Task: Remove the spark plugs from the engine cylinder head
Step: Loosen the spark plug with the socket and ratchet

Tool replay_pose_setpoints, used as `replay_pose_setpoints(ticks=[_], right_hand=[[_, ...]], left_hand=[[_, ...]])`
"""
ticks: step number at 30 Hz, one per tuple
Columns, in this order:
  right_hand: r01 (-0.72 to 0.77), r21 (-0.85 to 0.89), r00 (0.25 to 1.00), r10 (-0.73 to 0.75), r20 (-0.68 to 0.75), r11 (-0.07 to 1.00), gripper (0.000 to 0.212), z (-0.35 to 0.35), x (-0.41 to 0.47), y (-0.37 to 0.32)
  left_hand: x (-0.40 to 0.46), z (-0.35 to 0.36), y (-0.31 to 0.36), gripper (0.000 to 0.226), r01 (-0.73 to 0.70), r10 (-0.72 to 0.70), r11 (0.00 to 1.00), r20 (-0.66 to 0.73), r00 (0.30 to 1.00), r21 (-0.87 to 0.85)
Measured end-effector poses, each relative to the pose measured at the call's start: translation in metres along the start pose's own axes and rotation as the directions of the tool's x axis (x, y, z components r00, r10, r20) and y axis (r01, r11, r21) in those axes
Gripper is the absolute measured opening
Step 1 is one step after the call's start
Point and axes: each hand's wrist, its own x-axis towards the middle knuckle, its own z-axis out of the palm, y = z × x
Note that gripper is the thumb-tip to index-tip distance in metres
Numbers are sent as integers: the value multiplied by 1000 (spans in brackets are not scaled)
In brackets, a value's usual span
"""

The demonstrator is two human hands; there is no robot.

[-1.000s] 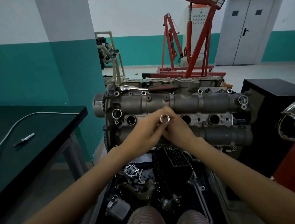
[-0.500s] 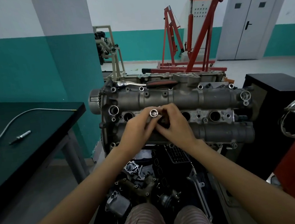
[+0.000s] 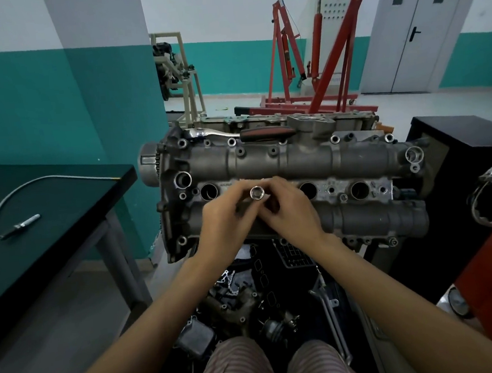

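— Where's the head, and what have you got hold of?

— The cylinder head (image 3: 290, 167) stands right in front of me, its long axis running left to right, with a row of plug wells along the middle. My left hand (image 3: 224, 224) and right hand (image 3: 288, 212) meet over the second well from the left. Both pinch a socket (image 3: 256, 192) between the fingertips, open end towards me, its axis pointing away into the well.

— Which hand is nearer the plug?

— About equal; they touch each other round the socket. The plug itself I can't see; I judge it lies straight down that well, far side of my fingers.

— And the ratchet?

— The ratchet (image 3: 252, 132) lies along the far top edge of the head, handle to the right, well apart from my hands.

— The rest?

— A dark surface (image 3: 62, 208) on my left carries one loose plug (image 3: 22, 225) and a thin curved tube (image 3: 30, 187). Red hoists (image 3: 326, 60) stand far off by teal walls. Loose parts lie near my knees.
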Motion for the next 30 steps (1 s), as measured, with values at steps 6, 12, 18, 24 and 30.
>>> replay_pose_setpoints(ticks=[6,12,18,24,30], right_hand=[[-176,-17,983,175,-55,984,21,4,6,0],[-18,-70,998,14,-57,997,11,4,2,1],[-144,-97,990,142,-27,985,43,6,4,1],[-38,-46,996,34,-86,998,11,5,-1,0],[20,-177,1000,-19,7,984,37,6,0,0]], left_hand=[[22,4,8,35,65,-72,972,22,997,224],[-7,5,0,55,-3,2,1000,154,988,3],[5,1,0,21,72,-66,991,-55,996,116],[1,3,1,53,-8,-4,997,146,989,77],[7,0,2,15,72,-69,995,-48,996,63]])
